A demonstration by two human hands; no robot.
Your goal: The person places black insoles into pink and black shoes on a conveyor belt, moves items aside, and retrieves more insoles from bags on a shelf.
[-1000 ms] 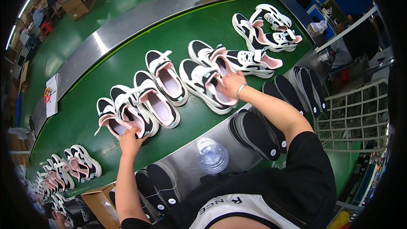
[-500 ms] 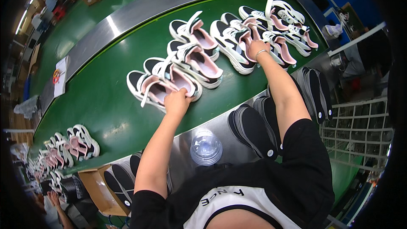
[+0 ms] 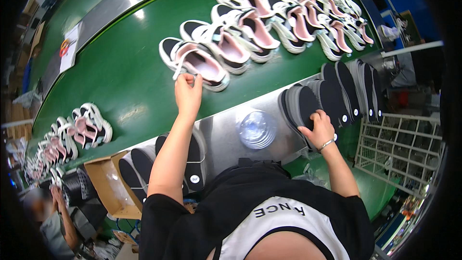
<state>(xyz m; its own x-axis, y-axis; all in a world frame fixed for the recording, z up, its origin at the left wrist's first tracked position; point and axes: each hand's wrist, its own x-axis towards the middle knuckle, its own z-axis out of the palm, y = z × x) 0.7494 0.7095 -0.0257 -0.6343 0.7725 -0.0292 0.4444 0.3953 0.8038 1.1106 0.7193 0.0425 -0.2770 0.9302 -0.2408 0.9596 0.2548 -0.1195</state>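
My left hand (image 3: pixel 188 97) is at the near side of a white, black and pink sneaker (image 3: pixel 207 67), closed with its fingertips at the loose end of the white strap. My right hand (image 3: pixel 318 131) grips the near end of the top black insole in a stack of insoles (image 3: pixel 301 103), thumb on one side and fingers on the other. How many insoles it holds is hidden. Beyond the left hand, another sneaker (image 3: pixel 231 50) and several more stand in a slanting row on the green work surface (image 3: pixel 130 82), pink linings facing up.
A clear round plastic container (image 3: pixel 257 130) stands on the metal ledge (image 3: pixel 219 139). More insole stacks (image 3: pixel 346 86) lie to the right, others (image 3: pixel 195 159) to the left beside a cardboard box (image 3: pixel 108 183). A wire rack (image 3: pixel 399 149) is at right. At lower left another person's hand (image 3: pixel 57 197) shows.
My right hand has left the sneakers and come back to the insoles. My left hand has shifted from inside the nearest sneaker to its strap. The sneakers sit farther up and right in view.
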